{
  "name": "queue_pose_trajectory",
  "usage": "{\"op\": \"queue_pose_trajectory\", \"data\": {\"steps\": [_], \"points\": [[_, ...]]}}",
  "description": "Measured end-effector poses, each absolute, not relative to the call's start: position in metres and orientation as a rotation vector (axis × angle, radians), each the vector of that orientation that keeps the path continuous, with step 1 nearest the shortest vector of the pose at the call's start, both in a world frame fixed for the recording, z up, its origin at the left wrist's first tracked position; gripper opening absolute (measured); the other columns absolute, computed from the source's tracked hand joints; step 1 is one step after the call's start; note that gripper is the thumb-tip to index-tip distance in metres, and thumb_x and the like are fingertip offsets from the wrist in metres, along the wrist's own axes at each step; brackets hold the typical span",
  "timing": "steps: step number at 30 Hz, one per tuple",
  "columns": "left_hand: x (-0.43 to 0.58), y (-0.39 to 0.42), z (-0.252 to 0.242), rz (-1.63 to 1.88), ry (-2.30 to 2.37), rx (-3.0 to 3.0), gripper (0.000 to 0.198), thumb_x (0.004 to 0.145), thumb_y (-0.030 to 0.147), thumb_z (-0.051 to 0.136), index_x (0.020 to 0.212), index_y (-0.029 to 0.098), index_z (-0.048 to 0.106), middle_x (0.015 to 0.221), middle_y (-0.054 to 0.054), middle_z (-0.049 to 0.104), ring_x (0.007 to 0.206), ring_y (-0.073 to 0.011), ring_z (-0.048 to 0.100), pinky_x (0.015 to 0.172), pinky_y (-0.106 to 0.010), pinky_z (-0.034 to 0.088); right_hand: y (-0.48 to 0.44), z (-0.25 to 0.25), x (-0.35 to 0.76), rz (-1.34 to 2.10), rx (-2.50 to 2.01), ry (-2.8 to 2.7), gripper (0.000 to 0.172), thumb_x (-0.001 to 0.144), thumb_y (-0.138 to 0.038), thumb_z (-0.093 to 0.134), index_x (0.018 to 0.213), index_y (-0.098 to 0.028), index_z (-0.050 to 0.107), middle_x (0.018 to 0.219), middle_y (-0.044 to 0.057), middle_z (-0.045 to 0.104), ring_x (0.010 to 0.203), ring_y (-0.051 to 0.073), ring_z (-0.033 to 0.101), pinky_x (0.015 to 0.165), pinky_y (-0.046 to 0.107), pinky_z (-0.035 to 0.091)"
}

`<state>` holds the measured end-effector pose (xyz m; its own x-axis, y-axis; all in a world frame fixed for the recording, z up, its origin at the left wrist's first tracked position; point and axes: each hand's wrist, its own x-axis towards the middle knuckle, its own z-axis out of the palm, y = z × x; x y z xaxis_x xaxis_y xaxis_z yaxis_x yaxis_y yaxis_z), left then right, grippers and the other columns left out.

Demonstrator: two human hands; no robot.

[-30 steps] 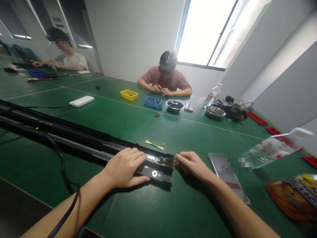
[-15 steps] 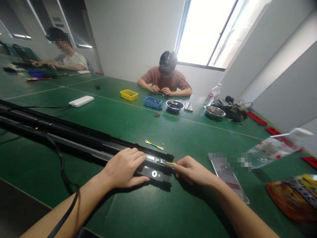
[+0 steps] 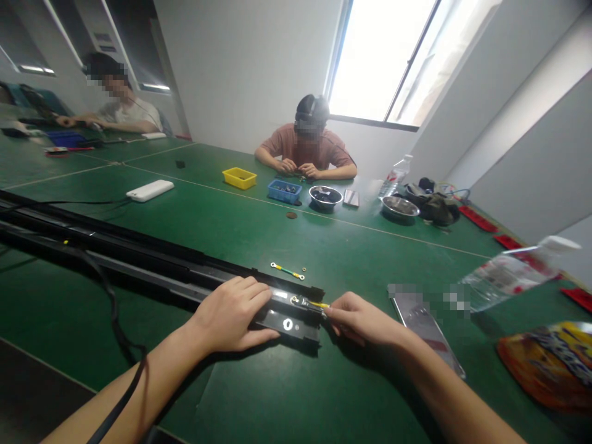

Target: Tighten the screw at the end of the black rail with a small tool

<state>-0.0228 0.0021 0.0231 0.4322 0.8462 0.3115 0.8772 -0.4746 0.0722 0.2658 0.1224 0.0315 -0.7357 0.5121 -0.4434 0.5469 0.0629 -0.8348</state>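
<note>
A long black metal rail point(image 3: 192, 293) runs across the green table from the left and ends in front of me. My left hand point(image 3: 234, 314) lies over it near that end, fingers closed across the top and thumb along the near side. At the open end, my right hand point(image 3: 351, 314) pinches a short yellow wire point(image 3: 319, 304) between thumb and fingertips. The wire's inner end reaches a small metal piece in the rail's channel, close to a brass-coloured ring point(image 3: 295, 300). Just behind the rail lie a green-yellow wire with ring lugs point(image 3: 287, 271) and a small nut-like ring point(image 3: 304, 269).
A phone point(image 3: 428, 330), a water bottle point(image 3: 513, 274) and an orange packet point(image 3: 546, 367) lie to the right. Farther back are a yellow bin point(image 3: 239, 179), a blue bin point(image 3: 283, 192) and metal bowls point(image 3: 325, 205). A black cable point(image 3: 113, 308) crosses my left forearm. Two people sit beyond.
The fingers of my right hand have shifted slightly at the yellow wire, and the metal piece at its inner end shows brighter. My left hand stays on the rail.
</note>
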Motion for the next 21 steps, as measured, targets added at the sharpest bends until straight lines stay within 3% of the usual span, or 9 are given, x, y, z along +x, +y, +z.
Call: {"op": "queue_pose_trajectory", "data": {"steps": [8,14,21], "points": [[-0.023,0.002,0.023,-0.473,-1.543,-2.574,0.054,0.091,0.063,0.06,0.117,0.016,0.063,0.112,-0.013,0.069,0.097,-0.0311,0.063,0.083,-0.046,0.05,0.126,0.028,0.268,-1.829,1.211,2.284,0.055,0.094,-0.058,0.055,0.057,-0.019,0.049,0.043,-0.004,0.046,0.033,0.008,0.04,0.035,0.021,0.025],[-0.024,0.002,0.023,-0.477,-1.549,-2.582,0.054,0.092,0.063,0.059,0.117,0.015,0.063,0.112,-0.013,0.069,0.097,-0.0308,0.063,0.083,-0.046,0.05,0.135,0.025,0.272,-1.907,1.272,2.405,0.053,0.095,-0.061,0.053,0.068,-0.016,0.06,0.042,-0.004,0.046,0.036,0.009,0.043,0.039,0.022,0.024],[-0.024,0.001,0.022,-0.489,-1.549,-2.577,0.054,0.091,0.063,0.06,0.117,0.016,0.063,0.112,-0.013,0.07,0.097,-0.0307,0.064,0.083,-0.045,0.05,0.136,0.023,0.269,-1.976,1.32,2.493,0.056,0.091,-0.069,0.056,0.07,-0.017,0.059,0.046,-0.005,0.046,0.041,0.01,0.042,0.045,0.024,0.029]]}}
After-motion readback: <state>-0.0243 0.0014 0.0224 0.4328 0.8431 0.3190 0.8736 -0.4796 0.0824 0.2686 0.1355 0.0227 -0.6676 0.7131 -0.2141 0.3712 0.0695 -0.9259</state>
